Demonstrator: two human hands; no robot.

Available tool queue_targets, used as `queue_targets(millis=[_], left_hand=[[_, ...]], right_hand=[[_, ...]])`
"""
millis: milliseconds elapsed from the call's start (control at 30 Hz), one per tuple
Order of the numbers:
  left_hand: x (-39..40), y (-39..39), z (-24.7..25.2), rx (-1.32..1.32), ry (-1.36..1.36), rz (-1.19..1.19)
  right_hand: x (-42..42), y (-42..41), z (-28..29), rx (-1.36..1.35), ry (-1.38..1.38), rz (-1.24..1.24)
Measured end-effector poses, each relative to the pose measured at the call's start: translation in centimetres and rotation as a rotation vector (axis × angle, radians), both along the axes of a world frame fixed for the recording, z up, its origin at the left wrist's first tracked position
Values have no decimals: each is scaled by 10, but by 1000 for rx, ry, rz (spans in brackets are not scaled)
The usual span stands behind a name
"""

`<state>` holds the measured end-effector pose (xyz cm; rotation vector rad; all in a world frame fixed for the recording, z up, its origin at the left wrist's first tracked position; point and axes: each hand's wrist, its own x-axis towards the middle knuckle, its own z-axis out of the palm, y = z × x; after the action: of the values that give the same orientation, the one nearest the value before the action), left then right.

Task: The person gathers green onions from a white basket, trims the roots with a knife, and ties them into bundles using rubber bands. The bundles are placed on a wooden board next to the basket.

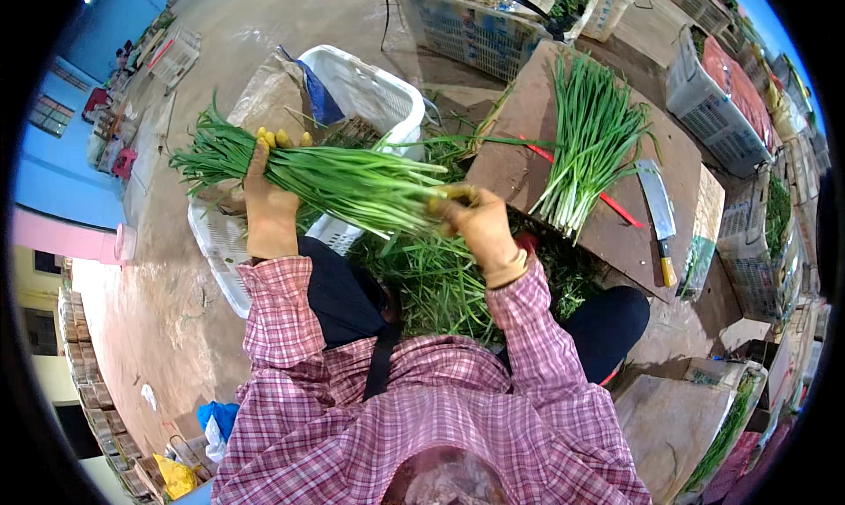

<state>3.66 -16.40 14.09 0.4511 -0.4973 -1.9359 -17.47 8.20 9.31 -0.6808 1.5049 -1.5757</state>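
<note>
My left hand (267, 198), yellow at the fingertips, is wrapped around the leafy part of a bundle of garlic chives (343, 178). The green leaf tips fan out to the left, and the pale stem ends point right. At those ends is my right hand (478, 224), its fingers curled and blurred against the stems; whether it pinches any is unclear. A second chive bundle (587, 142) lies on a brown board (508, 168), across a red strip (620, 210). Right of it rests a cleaver (657, 204) with a yellow-ended handle.
A white plastic basket (403, 102) stands beyond the held bundle, with a sack (270, 92) over its side. Loose green leaves (442, 287) are heaped between my knees. More crates (475, 36) stand at the back, and others (719, 109) line the right.
</note>
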Motion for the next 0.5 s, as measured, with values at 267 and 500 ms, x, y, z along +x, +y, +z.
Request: queue_targets(millis=[267, 500], left_hand=[[11, -13, -15, 79, -32, 144], [3, -5, -13, 124, -83, 251]], right_hand=[[23, 8, 0, 68, -309, 78], [22, 3, -27, 294, -44, -68]])
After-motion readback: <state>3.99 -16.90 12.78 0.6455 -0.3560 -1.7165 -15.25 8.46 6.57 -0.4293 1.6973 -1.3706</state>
